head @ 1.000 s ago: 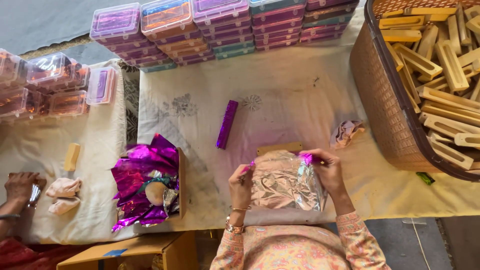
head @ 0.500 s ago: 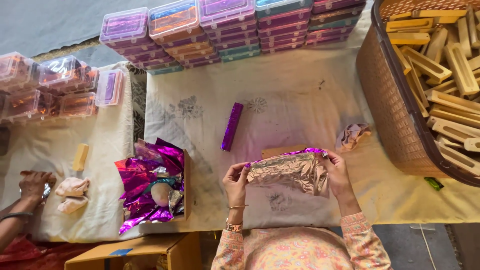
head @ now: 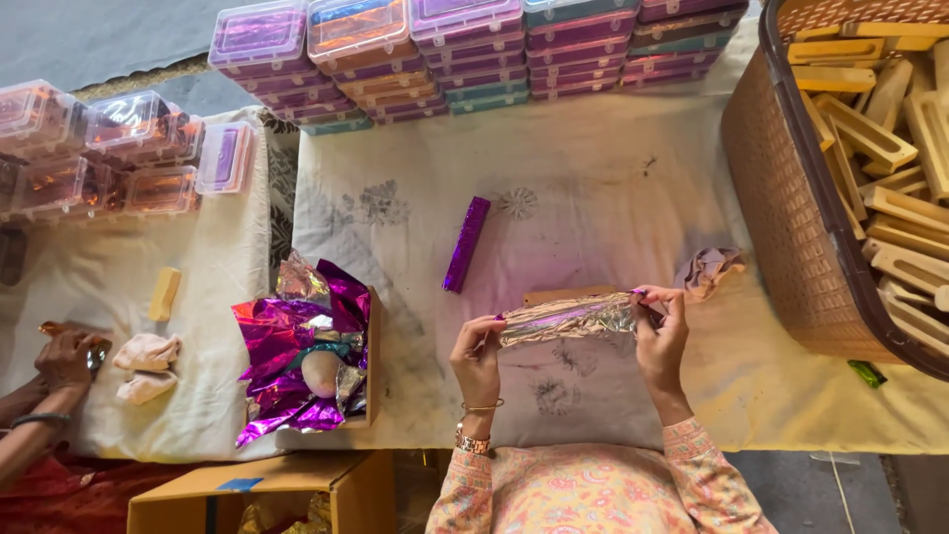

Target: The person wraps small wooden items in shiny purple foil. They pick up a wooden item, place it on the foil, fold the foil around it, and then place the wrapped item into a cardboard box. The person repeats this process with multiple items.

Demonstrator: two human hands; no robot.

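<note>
left hand (head: pixel 477 348) + right hand (head: pixel 660 331): pinching foil sheet (head: pixel 568 318) ends | basket (head: pixel 791 218) near right | block beneath, probably

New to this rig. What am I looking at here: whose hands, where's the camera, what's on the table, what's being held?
No machine here: a person works with bare hands, and one camera worn on their head looks down at them. The left hand and right hand each pinch one end of a foil-wrapped bar, held just above the cloth-covered table. On the table lie a purple wrapped bar, a box of purple foil sheets, a crumpled cloth and stacks of clear plastic cases. The basket at right holds bare wooden pieces. At far left, a co-worker's hand works separately.
</note>
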